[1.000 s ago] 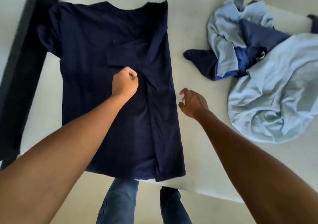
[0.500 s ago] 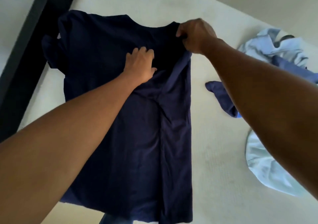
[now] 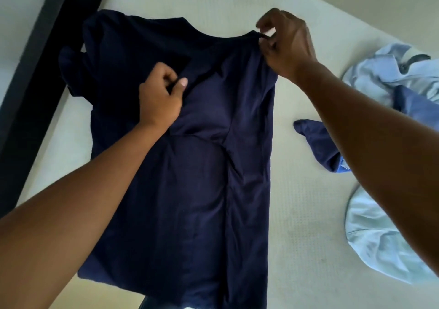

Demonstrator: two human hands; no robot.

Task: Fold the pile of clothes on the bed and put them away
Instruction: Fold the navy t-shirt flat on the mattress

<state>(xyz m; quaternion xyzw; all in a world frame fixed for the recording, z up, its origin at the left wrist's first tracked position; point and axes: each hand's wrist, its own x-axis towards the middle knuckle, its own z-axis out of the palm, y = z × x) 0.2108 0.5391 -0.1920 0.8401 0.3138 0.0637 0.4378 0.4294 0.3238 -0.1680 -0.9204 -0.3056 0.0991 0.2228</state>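
- While pinching the navy shirt (image 3: 202, 178) at upper right with the right hand (image 3: 285, 45), grips its fold, upper centre, with the left hand (image 3: 159, 99).
- Has the shirt flat on the bed (image 3: 304, 213), mid-frame.

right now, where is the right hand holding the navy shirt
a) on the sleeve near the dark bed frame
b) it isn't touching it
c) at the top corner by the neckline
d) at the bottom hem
C: the right hand pinches the navy shirt at its top corner beside the neckline, far from the hem.
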